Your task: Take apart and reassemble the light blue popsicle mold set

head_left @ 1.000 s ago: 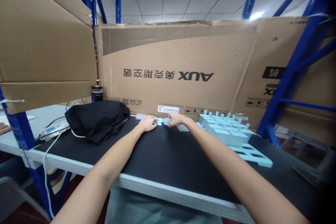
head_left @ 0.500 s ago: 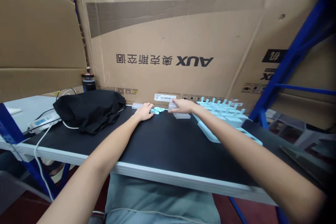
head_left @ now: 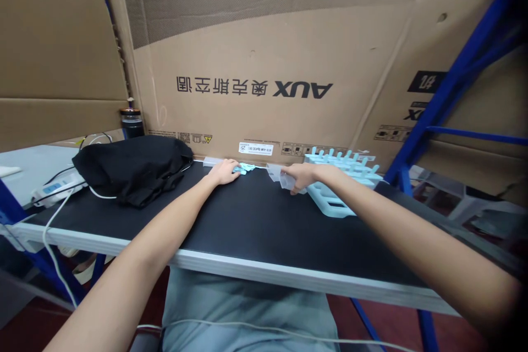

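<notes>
My left hand (head_left: 225,171) is at the back of the black table, its fingers curled over the near end of a small pile of light blue popsicle-mold sticks (head_left: 247,167). My right hand (head_left: 301,176) grips clear plastic covers (head_left: 286,179), which stick out to the left of its fingers just above the tabletop. Right behind that hand stands a light blue popsicle mold (head_left: 344,163), with several stick handles pointing up. Its frame is partly hidden by my right forearm. Another translucent piece (head_left: 211,161) lies behind my left hand.
A black cloth bundle (head_left: 132,168) lies at the left, beside a white power strip (head_left: 60,190) with cables. Behind it stands a dark jar (head_left: 132,124). A large cardboard sheet (head_left: 247,38) walls off the back. Blue rack posts (head_left: 449,88) rise at the right.
My right hand has moved right and slightly toward me, and now has the clear covers in it, lifted from their earlier spot. My left hand stays by the sticks. The view has shifted slightly.
</notes>
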The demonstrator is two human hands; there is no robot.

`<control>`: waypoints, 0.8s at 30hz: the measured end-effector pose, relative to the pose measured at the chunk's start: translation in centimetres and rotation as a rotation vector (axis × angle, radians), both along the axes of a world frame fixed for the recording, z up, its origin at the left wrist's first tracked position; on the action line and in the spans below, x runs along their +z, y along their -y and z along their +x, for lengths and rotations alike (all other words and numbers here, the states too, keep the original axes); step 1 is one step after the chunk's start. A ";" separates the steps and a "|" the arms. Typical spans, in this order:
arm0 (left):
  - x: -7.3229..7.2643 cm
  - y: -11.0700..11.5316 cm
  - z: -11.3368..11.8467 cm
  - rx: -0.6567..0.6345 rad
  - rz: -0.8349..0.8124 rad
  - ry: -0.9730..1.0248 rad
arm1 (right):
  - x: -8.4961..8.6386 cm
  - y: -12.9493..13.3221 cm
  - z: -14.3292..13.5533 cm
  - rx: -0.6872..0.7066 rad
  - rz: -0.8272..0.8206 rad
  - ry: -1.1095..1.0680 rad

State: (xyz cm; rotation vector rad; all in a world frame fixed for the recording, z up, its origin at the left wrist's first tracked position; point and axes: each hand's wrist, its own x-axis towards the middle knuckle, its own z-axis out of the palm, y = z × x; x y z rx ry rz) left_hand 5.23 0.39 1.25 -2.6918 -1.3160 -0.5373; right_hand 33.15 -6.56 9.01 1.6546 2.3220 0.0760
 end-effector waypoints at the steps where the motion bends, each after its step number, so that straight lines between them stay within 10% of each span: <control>1: 0.1 0.1 0.1 -0.006 -0.001 -0.005 | -0.1 0.0 -0.1 0.010 0.011 0.002; 14: -0.2 0.1 0.8 -0.005 -0.027 0.060 | -0.5 -1.0 -1.0 0.107 0.083 -0.048; 24: -0.5 0.4 1.0 -0.054 0.030 0.093 | -1.9 -5.8 -7.6 0.093 0.215 0.048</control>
